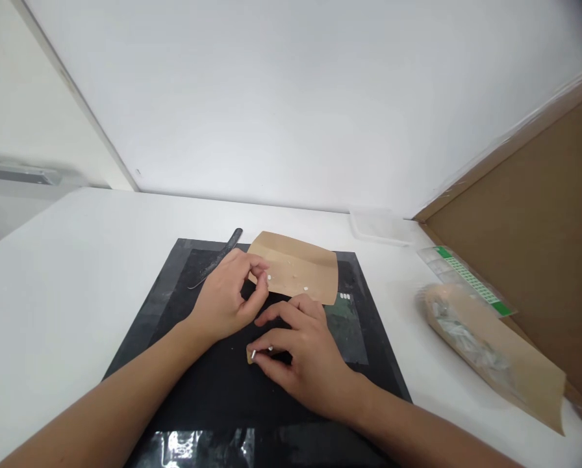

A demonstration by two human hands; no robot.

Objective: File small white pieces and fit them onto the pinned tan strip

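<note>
Right hand, pinching a tiny shiny bit, lower mid-frame. Looks light, hard, slippery; hold by the sides. Left hand, nearly closed, mid-frame: can't tell if holding anything.

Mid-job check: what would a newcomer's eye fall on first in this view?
Probably the right hand, pinching a small shiny piece above the middle of the black mat, with the left hand at the near-left edge of a brown sheet. Next comes that pale sheet itself, carrying small white bits across the mat's far edge. A dark slim tool slants beside the left hand.
</note>
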